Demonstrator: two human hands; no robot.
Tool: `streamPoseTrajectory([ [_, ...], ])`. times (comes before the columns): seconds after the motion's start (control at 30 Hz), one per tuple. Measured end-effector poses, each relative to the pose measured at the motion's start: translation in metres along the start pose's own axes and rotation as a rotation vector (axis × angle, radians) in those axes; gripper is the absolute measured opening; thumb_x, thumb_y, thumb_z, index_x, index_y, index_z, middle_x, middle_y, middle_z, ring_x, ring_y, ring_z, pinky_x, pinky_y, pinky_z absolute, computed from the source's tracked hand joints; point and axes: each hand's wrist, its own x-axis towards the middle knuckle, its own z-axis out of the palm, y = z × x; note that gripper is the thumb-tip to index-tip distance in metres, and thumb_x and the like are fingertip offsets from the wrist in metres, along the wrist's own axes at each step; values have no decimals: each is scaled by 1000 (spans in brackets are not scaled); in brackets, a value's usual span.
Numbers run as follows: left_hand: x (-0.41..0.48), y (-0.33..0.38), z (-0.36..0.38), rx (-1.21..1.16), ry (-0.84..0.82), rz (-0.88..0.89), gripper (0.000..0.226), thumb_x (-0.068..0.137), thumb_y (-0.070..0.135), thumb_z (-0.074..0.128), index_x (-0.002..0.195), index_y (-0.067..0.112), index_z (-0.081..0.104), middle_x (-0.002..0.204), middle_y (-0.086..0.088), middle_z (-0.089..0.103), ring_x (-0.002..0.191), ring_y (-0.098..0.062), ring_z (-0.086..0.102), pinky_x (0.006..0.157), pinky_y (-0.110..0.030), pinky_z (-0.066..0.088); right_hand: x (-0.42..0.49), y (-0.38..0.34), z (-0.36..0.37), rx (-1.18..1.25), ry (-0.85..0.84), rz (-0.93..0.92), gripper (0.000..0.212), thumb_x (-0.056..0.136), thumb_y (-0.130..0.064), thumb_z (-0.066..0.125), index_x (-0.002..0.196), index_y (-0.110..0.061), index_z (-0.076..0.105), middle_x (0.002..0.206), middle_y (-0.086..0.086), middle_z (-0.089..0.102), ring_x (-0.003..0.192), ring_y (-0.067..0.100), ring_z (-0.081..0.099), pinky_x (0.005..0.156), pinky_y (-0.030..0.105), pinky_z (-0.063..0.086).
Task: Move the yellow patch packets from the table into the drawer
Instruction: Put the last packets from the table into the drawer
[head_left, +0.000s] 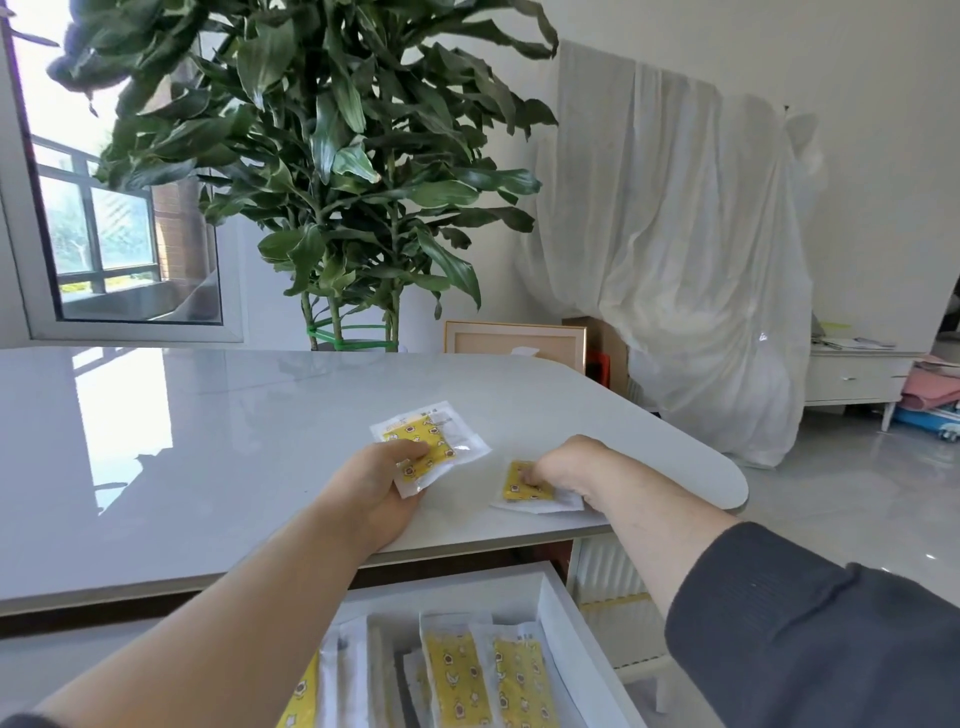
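Pinching packet stack (439, 441) in left grip (382, 482), clutching single packet (519, 488) under right grip (566, 464), with open drawer (558, 597) directly nearward below worktop (208, 441) edge.

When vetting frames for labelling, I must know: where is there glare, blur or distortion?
Head view: the window glares off the table's left; its upper panes are blown out; the wide lens bows the table edge; the packets on it look slightly soft, yet readable.
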Motion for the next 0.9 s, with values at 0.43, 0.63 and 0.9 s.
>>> streamPoseTrajectory([
  [0.43,-35,34,3,436,95,66,24,87,-2,62,110,5,59,89,-10,71,54,-12,69,47,-20,54,-46,53,-11,1023,-165,-66,16,87,1,63,102,-4,65,95,16,73,80,25,71,58,31,57],
  [0.63,-116,44,-20,556,85,-19,17,88,-4,59,105,-3,60,89,-18,74,65,-23,72,49,-25,57,-78,62,3,1160,-408,56,9,89,-6,59,96,-4,65,71,10,75,55,21,72,40,21,51],
  [0.9,-151,24,-49,587,20,-164,24,86,-9,56,110,-10,58,95,-27,72,73,-34,72,56,-33,58,-90,42,0,1149,-512,21,24,88,-5,57,111,-2,62,94,16,72,69,26,72,55,26,56],
])
